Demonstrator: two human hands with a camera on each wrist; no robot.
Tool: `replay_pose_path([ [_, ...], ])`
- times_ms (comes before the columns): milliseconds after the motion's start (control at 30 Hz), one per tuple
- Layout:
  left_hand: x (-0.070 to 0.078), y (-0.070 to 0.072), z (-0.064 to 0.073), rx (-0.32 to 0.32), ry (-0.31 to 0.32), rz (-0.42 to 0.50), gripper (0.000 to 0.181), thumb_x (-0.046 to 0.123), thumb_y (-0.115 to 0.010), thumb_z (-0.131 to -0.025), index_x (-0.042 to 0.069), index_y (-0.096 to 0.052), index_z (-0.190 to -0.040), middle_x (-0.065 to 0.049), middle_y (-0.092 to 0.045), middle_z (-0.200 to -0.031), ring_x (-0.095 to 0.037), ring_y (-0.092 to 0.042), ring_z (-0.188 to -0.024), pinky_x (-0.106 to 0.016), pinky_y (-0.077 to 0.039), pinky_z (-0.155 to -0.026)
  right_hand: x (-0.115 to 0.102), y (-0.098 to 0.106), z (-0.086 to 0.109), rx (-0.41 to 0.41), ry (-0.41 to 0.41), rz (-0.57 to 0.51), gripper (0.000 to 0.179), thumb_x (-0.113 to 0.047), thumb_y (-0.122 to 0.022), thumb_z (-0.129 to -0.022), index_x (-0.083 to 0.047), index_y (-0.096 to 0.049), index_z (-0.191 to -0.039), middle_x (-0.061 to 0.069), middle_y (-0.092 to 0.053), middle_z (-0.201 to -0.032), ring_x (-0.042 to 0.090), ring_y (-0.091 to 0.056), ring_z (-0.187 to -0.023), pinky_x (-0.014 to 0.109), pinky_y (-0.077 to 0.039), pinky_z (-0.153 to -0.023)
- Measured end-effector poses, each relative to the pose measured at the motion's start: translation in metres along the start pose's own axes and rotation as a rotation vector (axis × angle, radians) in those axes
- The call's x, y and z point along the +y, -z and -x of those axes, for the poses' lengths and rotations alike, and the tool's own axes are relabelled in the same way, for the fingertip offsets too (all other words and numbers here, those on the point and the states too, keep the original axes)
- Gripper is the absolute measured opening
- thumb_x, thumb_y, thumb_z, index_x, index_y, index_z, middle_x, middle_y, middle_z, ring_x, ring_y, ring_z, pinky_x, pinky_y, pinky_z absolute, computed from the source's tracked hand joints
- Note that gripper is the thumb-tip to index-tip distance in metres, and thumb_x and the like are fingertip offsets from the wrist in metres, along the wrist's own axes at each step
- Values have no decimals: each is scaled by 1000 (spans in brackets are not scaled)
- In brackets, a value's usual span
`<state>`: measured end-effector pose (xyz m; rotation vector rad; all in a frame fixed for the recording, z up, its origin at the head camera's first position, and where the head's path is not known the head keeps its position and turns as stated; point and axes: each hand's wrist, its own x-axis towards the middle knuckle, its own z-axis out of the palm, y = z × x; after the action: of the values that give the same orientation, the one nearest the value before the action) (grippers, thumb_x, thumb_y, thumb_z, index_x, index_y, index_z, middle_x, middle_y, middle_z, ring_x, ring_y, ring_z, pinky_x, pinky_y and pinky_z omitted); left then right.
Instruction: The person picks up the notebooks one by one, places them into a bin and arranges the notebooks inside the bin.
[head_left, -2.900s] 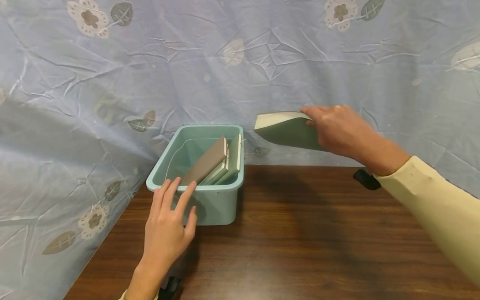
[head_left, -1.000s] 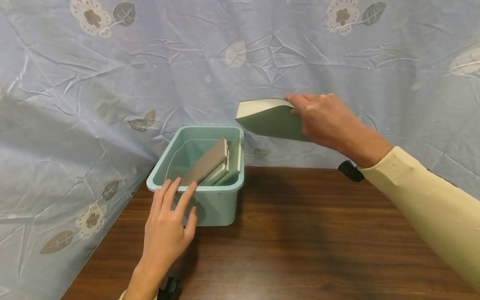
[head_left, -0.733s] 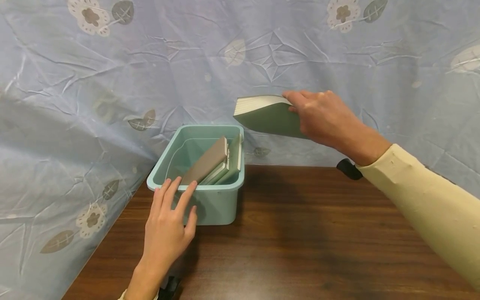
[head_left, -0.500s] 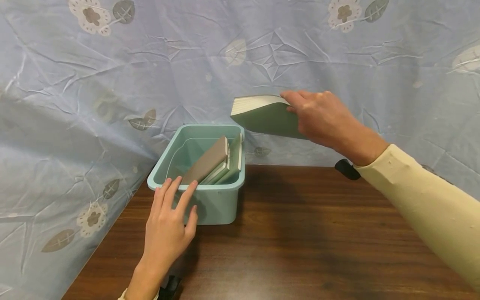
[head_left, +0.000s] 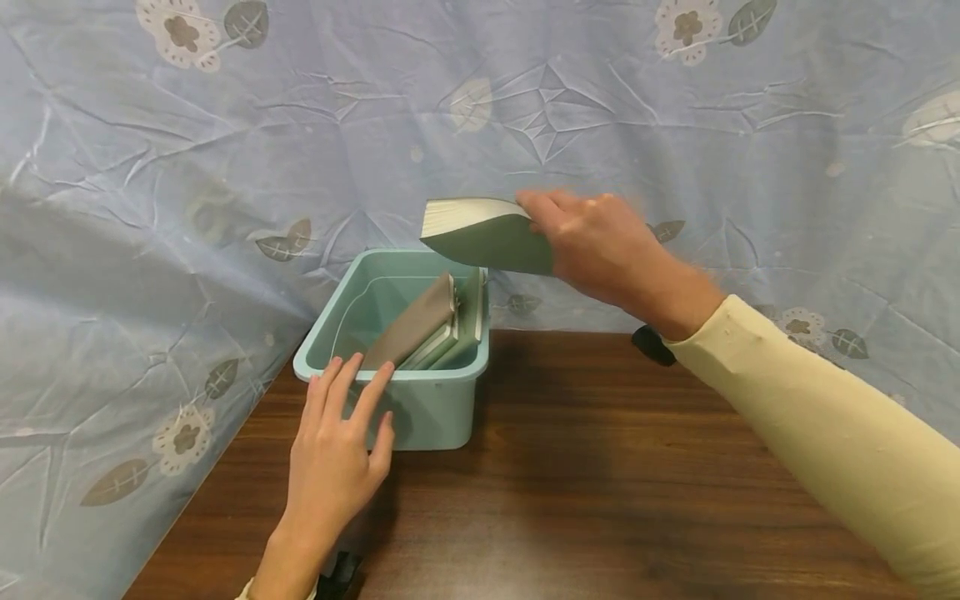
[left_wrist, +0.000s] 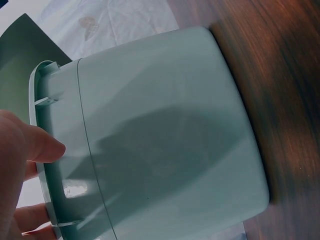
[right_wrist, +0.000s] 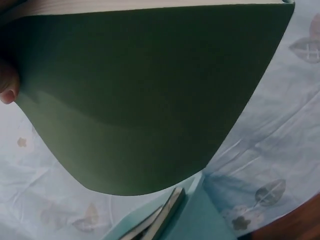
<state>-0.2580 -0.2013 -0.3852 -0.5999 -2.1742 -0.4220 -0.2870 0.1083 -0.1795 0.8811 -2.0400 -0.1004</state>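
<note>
My right hand (head_left: 592, 242) grips a green soft-cover book (head_left: 491, 242) by one end, its white page edges facing up and left. The book hangs in the air over the back right part of a pale teal plastic bin (head_left: 431, 408). In the right wrist view the green cover (right_wrist: 150, 100) fills most of the picture, with the thumb at its left edge. My left hand (head_left: 333, 450) has its fingers spread, fingertips resting on the bin's front rim. Inside the bin lean a brownish book (head_left: 412, 325) and several green-covered books (head_left: 468, 312), tilted against the right wall.
The bin stands on a dark wooden table (head_left: 600, 467), near its back left corner. A blue-grey flowered cloth (head_left: 570, 108) hangs behind the table and down its left side. A black band piece (head_left: 652, 346) shows under the right wrist.
My right hand has carried the green book leftward, from beside the bin to above its back right part. The left hand and the bin have stayed in place.
</note>
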Motion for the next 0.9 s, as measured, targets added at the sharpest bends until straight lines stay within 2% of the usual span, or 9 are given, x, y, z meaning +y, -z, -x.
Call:
replay_pose_path([
  [133, 0, 0, 0, -10, 5, -4, 57, 18, -60, -90, 19, -50, -146, -21, -47, -148, -39, -35, -143, -58, -27, -119, -14, -8, -3, 5, 86, -10, 27, 0, -54, -92, 1, -62, -118, 14, -73, -102, 32, -71, -72, 46, -57, -51],
  [267, 0, 1, 0, -4, 3, -5, 58, 18, -61, -89, 18, -51, -145, -21, -47, -147, -40, -37, -142, -60, -28, -118, -23, -19, -1, -11, 192, -42, 38, 8, -50, -85, -1, -63, -120, 10, -73, -104, 30, -72, -75, 43, -59, -56],
  [400, 0, 2, -1, 3, -3, -1, 58, 18, -62, -88, 18, -52, -145, -22, -48, -146, -41, -38, -141, -61, -29, -117, -27, -27, 1, -57, 239, -50, 33, 6, -48, -90, -7, -65, -116, 5, -75, -104, 27, -73, -76, 43, -59, -56],
  [600, 0, 2, 0, -6, -2, -7, 58, 18, -61, -89, 19, -50, -146, -21, -47, -147, -40, -37, -142, -60, -28, -118, -27, -26, 1, -154, 222, -56, 40, 7, -49, -87, -15, -67, -114, -2, -75, -109, 24, -73, -79, 41, -55, -49],
  [800, 0, 1, 0, -4, -4, -8, 59, 17, -62, -89, 18, -50, -146, -21, -47, -147, -40, -37, -142, -60, -28, -118, -20, -23, 4, -276, 175, -82, 45, 4, -54, -87, -24, -68, -119, -10, -73, -114, 21, -73, -86, 40, -52, -47],
  [900, 0, 1, 0, 0, -6, -7, 59, 16, -63, -88, 18, -50, -146, -21, -48, -146, -40, -38, -141, -61, -29, -117, -18, -22, 6, -323, 151, -96, 46, 3, -57, -87, -26, -68, -121, -12, -73, -111, 18, -72, -82, 37, -50, -46],
])
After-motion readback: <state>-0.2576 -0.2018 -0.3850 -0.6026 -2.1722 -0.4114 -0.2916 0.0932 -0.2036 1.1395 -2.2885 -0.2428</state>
